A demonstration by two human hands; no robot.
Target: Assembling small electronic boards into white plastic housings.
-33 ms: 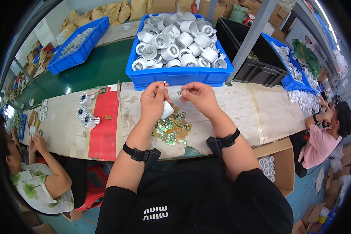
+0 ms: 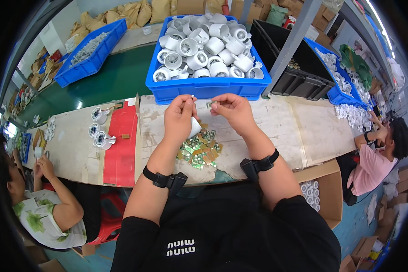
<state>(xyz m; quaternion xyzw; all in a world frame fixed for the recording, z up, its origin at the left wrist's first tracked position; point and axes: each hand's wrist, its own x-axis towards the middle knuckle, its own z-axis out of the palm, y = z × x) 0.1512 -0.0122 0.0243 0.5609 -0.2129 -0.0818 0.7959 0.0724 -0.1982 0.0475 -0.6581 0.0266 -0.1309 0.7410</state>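
Observation:
My left hand (image 2: 179, 117) is closed round a white plastic fan housing (image 2: 195, 127), most of it hidden by the palm, with a small white tip showing above the fingers. Pinched between the thumb and fingers of my right hand (image 2: 233, 109) is a small circuit board (image 2: 209, 104), held a short way to the right of the housing. Below both hands lies a loose pile of green and tan circuit boards (image 2: 197, 149) on the worn table (image 2: 267, 136). Off to the left stand three white housings (image 2: 104, 140) with dark round parts in their open ends.
A blue crate (image 2: 208, 85) heaped with white housings stands beyond my hands. Right of it are a grey post (image 2: 290, 47) and a black crate (image 2: 299, 86). Red sheeting (image 2: 120, 156) covers a strip of table. An open carton (image 2: 333, 190) is at lower right. People work on both sides.
Hardly anything differs. Both hands have shifted very slightly, still holding the housing and the circuit board.

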